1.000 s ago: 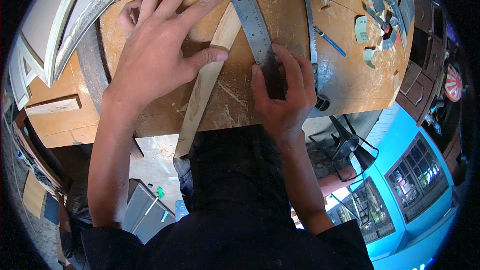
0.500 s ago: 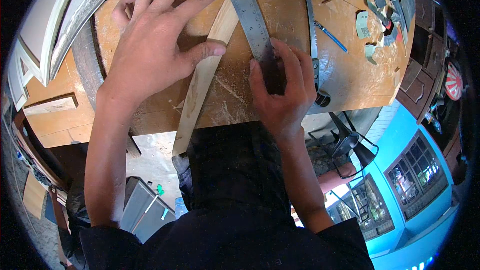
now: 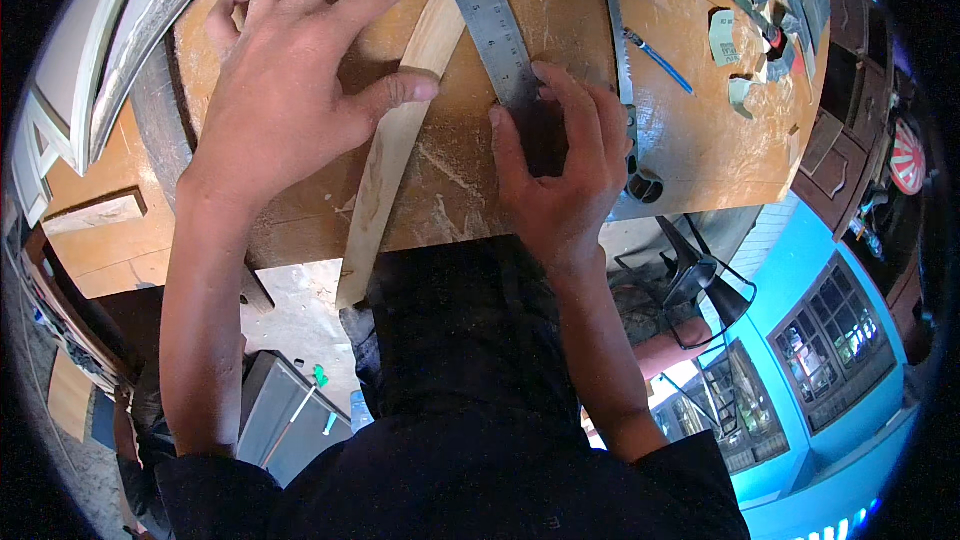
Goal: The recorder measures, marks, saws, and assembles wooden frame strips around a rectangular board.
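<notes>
Far end of the steel ruler (image 3: 487,25) is cut off by the top edge of the pic; its near end goes dark betw. the right hand's fingers, so exact end is hard to make out. L. hand (image 3: 285,95) is spread flat-ish, not gripping: thumb on the pale wood strip (image 3: 385,170), index tip at ruler's edge, a couple of fingertips out of frame. R. hand (image 3: 568,155) has thumb & fingers clamped on the ruler's two edges. Hands are apart, ruler slanting betw. them; strip lies L of it on the worktable (image 3: 715,165), lower end overhanging the near edge, part of its L side under the L. hand. Saw (image 3: 613,25) lies just R of R. hand, top cut off, handle partly hidden. Blue pen (image 3: 660,62) beyond it, then sandpaper scraps (image 3: 722,37) & clutter, hard to sort. White frame (image 3: 78,110) crowds far L, cut off at top; small wood block (image 3: 95,215) nr it.
</notes>
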A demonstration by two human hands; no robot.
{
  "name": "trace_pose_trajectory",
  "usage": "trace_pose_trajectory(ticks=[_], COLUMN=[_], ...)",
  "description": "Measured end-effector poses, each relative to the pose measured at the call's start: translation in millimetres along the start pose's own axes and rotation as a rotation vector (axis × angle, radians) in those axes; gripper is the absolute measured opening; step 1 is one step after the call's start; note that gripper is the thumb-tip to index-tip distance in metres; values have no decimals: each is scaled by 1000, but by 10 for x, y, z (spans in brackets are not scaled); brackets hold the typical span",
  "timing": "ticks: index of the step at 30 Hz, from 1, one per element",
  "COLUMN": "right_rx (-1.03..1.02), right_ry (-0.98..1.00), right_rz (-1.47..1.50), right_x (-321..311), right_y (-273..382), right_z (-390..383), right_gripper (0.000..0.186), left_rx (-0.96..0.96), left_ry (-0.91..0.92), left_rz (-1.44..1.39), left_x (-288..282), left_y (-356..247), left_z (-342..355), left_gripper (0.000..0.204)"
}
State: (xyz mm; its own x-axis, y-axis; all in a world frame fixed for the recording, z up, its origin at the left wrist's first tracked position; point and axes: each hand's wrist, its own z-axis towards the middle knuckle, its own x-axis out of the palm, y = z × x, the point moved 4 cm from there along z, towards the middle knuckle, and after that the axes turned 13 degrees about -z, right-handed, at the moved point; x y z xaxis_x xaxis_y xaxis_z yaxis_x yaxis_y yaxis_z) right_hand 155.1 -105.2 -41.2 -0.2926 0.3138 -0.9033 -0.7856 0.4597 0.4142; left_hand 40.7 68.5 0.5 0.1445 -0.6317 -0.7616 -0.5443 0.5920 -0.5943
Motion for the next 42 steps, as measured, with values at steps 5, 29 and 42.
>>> trace_pose_trajectory(ticks=[5, 29, 42], right_rx=[14, -21, 20], right_ry=[11, -29, -255], right_rz=[14, 19, -220], right_x=[6, -30, -623], right_y=[-27, 22, -596], right_z=[-4, 47, 462], right_gripper=[46, 41, 30], left_rx=[-3, -58, -59], left_ry=[-1, 34, 34], left_rz=[-20, 63, 43], left_x=[-7, -3, 13], left_y=[-17, -43, -24], left_z=[7, 35, 26], left_gripper=[81, 82, 82])
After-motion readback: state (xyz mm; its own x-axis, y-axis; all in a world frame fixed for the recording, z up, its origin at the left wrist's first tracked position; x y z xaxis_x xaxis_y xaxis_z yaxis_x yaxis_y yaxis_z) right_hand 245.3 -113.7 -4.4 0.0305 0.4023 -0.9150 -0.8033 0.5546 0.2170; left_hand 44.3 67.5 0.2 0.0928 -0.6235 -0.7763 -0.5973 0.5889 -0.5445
